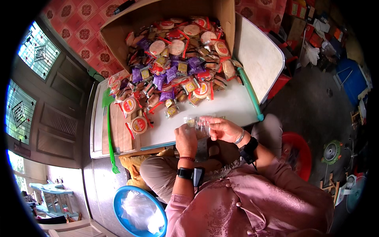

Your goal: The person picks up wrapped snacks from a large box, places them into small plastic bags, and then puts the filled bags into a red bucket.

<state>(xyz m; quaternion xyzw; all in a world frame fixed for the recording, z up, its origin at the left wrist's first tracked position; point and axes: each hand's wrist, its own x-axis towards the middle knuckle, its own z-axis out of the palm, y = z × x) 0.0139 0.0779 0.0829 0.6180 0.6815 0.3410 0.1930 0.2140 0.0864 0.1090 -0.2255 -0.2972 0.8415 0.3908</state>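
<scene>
My left hand (pixel 186 139) and my right hand (pixel 226 129) meet over the front edge of the white table (pixel 165 130). Between them they hold a clear plastic bag (pixel 202 126) with something small and yellowish at its left side; its other contents are hard to make out. The left fingers are bent against the bag's left side, the right fingers grip its right side. Just beyond, wrapped snacks spill from a cardboard box (pixel 114 44): round wafers (pixel 202 90) in red-edged wrappers, purple packets (pixel 167 95) and small yellow packets (pixel 171 111).
A green fly swatter (pixel 109 130) lies on cardboard at the table's left. A green tube (pixel 250 93) runs along its right side. On the floor stand a blue basin (pixel 117 204) of clear plastic bags, a red basin (pixel 305 160) and a small fan (pixel 331 152).
</scene>
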